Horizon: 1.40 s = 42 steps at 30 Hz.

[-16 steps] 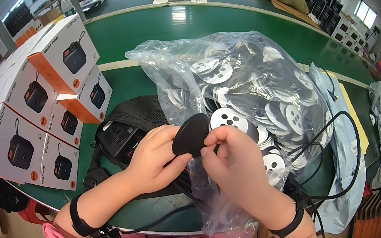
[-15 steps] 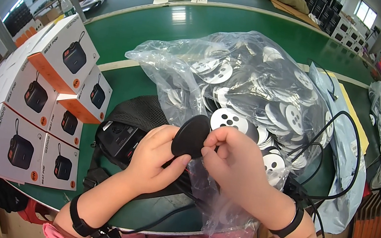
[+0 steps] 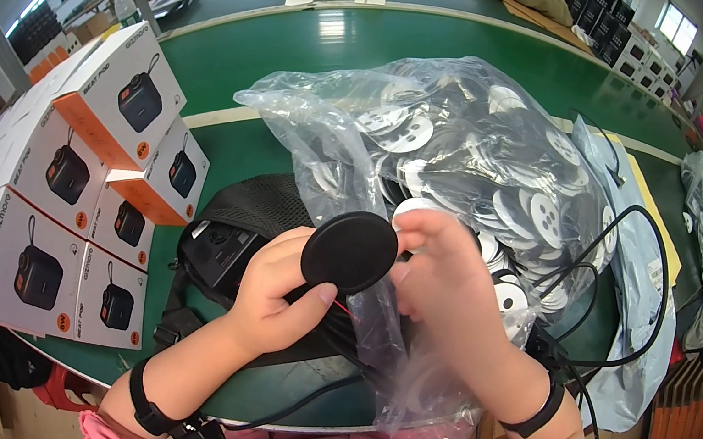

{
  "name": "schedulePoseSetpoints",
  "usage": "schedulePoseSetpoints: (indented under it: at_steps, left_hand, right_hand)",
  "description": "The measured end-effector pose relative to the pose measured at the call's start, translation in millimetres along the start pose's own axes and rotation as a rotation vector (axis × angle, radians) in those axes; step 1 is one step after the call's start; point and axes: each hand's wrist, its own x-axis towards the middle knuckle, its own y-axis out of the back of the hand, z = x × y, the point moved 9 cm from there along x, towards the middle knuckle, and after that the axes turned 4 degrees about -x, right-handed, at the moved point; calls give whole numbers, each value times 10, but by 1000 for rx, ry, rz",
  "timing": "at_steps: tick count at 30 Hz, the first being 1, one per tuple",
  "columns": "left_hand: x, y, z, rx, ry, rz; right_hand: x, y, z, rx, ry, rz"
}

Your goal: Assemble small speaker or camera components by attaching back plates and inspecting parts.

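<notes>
My left hand (image 3: 275, 295) grips a flat round black disc (image 3: 350, 253) by its lower left edge, thumb on the near face and fingers behind. At the disc's right edge is my right hand (image 3: 444, 277), fingers loosely bent and apart, the tips partly hidden; whether they touch the disc is unclear. Just beyond the hands, a large clear plastic bag (image 3: 314, 111) spreads over the table, full of round black-and-white discs (image 3: 547, 215) with dark holes or dots. Part of the bag hangs down beneath my right forearm.
On the left, white and orange product boxes (image 3: 32, 268) stand stacked. A black mesh pouch (image 3: 256, 204) and a black boxy device (image 3: 219, 258) lie beside my left hand. Black cables (image 3: 644, 334) loop at right over a pale plastic bag (image 3: 626, 358). The table (image 3: 216, 136) is green.
The black disc has turned so its face shows more fully, and has shifted slightly left. My right hand has gone from a pinch at its edge to looser, raised fingers.
</notes>
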Motion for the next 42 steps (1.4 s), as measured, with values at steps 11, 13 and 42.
schedulePoseSetpoints:
  at_steps: [11, 13, 42]
  left_hand:
    - [3, 5, -34, 24, 69, 38]
    - [0, 6, -36, 25, 78, 48]
    - [7, -47, -28, 62, 79, 27]
  right_hand:
    - [-33, -200, 40, 26, -142, -254]
    - [-33, -203, 44, 61, -149, -249]
    - [-32, -194, 73, -128, -164, -227]
